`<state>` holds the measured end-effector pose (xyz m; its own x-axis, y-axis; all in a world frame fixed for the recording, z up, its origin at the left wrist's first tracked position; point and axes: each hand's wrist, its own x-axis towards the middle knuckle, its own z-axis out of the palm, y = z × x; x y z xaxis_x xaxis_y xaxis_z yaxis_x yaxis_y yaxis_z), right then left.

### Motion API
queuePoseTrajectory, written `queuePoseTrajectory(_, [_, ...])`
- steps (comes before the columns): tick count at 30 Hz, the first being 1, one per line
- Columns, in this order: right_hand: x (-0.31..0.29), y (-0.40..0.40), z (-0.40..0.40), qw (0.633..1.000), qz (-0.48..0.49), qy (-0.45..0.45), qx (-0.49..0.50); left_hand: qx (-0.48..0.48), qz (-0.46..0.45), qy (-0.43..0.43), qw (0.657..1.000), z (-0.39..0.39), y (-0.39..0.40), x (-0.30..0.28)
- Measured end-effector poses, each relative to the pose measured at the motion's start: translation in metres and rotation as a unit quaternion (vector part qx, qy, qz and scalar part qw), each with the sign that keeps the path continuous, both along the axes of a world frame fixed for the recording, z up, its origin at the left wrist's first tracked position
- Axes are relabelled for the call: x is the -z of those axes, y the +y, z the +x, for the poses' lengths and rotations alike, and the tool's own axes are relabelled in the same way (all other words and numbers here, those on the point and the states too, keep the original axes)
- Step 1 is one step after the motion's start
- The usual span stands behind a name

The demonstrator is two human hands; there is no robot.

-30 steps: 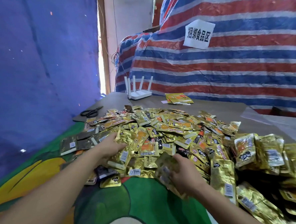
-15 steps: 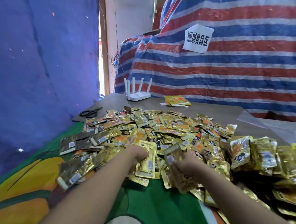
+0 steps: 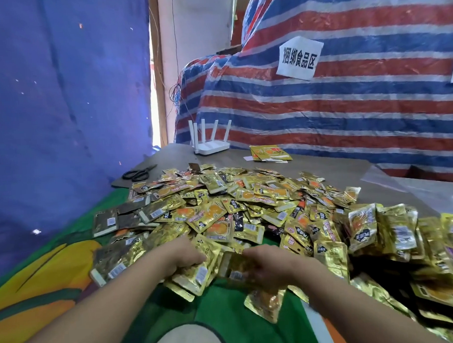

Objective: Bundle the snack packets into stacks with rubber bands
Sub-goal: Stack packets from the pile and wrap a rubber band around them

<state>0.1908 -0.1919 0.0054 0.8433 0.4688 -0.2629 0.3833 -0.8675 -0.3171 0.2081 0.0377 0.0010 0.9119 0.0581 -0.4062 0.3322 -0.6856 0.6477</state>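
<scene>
**Both hands at the near edge of the packet heap**

A wide heap of gold snack packets [image 3: 248, 204] fills the middle and right of the frame, spread over a grey table [image 3: 334, 170] and onto a green and yellow printed cloth [image 3: 154, 316] at the lower left. The left hand [image 3: 184, 253], just below centre, has its fingers curled over a gold packet [image 3: 199, 271] at the heap's near edge, gripping it. The right hand [image 3: 265, 264], just beside it, holds a blurred small stack of packets [image 3: 235, 266]; its fingers are curled round the stack. One loose packet [image 3: 266, 305] lies on the cloth below the right hand. Scissors [image 3: 138, 173] lie at the table's far left corner, a white router [image 3: 211, 145] stands at the back, and a few flat packets [image 3: 270, 152] lie apart beside it. A striped tarp [image 3: 349, 116] with a paper sign [image 3: 299, 58] fills the upper right.
</scene>
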Motion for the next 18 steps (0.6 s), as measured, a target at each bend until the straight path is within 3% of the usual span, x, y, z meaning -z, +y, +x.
queuePoseTrajectory(3, [-0.012,0.005,0.003,0.996,-0.054,0.021,-0.062,0.012,-0.014,0.047,0.999,-0.023,0.019,-0.001])
queuePoseTrajectory(6, [-0.015,0.016,-0.001,0.982,-0.153,0.039,-0.107,0.031,-0.001,0.03,0.999,-0.038,0.038,0.006])
queuePoseTrajectory(12, [-0.031,0.027,-0.009,0.958,-0.224,0.108,-0.141,-0.042,-0.197,0.006,0.979,-0.065,0.058,0.021])
queuePoseTrajectory(18, [-0.027,0.026,-0.018,0.907,-0.33,0.064,-0.254,-0.074,-0.303,-0.019,0.95,-0.092,0.053,0.033])
